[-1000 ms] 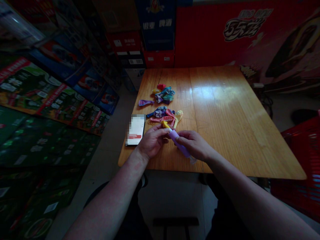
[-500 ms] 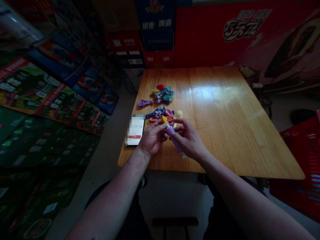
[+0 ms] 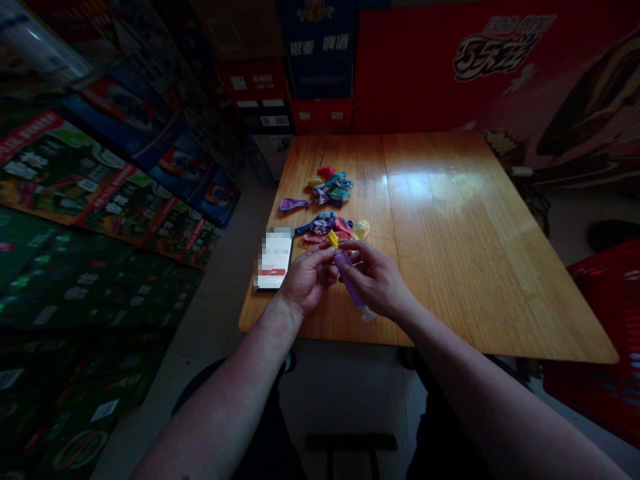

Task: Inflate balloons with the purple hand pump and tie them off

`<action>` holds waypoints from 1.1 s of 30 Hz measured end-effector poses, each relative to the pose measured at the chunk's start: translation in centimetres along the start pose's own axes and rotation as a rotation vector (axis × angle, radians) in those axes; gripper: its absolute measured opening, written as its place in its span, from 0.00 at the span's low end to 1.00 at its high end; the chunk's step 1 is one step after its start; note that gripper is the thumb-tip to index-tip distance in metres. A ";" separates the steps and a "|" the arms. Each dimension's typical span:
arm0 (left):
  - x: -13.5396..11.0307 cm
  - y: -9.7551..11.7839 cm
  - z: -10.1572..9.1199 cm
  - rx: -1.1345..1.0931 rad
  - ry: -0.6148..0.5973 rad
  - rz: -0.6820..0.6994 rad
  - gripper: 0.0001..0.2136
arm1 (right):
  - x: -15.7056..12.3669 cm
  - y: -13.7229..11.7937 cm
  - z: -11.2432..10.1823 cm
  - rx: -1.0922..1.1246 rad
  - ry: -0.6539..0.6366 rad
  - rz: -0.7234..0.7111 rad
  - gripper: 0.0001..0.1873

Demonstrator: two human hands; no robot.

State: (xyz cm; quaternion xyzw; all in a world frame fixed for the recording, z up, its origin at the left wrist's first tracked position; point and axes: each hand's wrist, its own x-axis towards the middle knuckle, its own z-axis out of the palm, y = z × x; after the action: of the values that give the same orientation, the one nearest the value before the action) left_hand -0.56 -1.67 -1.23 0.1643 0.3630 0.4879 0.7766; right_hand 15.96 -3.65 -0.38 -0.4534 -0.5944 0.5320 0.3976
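My right hand (image 3: 375, 277) is wrapped round a purple balloon pump (image 3: 351, 283), its clear end pointing down toward me over the table's near edge. A small yellow balloon (image 3: 333, 238) sits at the pump's upper tip, limp and uninflated. With closed fingers my left hand (image 3: 313, 275) pinches the balloon's neck at that tip; the exact fit there is partly hidden by the fingertips. Just beyond my hands lies a row of flat balloons (image 3: 325, 223) in blue, pink and pale yellow. Farther back are a heap of coloured balloons (image 3: 337, 187) and a single purple balloon (image 3: 294, 204).
A phone (image 3: 274, 259) with a lit screen lies at the left of the wooden table (image 3: 450, 267). Stacked drink cartons (image 3: 105, 180) stand on the left, more boxes (image 3: 320, 67) behind the table. A red plastic basket (image 3: 600, 333) is at the right.
The view has shifted slightly, moving the scene a little to the right. Both hands keep their hold; the yellow balloon now stands slightly more upright, and the pump's clear end shows more.
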 end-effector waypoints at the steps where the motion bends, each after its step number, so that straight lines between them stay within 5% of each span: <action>1: 0.0 0.0 0.0 -0.008 0.007 0.002 0.08 | 0.0 0.0 0.0 -0.001 -0.002 0.000 0.19; 17: -1.1 -0.2 0.3 0.044 0.044 -0.028 0.15 | 0.1 0.5 -0.2 -0.043 0.041 -0.006 0.12; 33: -1.2 0.2 -0.1 0.057 0.080 -0.092 0.12 | -0.1 0.6 0.4 -0.071 0.034 -0.008 0.11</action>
State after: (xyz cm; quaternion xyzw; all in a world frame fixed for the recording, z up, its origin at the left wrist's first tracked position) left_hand -1.04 -2.61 -0.67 0.1499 0.4144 0.4474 0.7782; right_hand 15.63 -3.84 -1.00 -0.4739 -0.6079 0.5012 0.3933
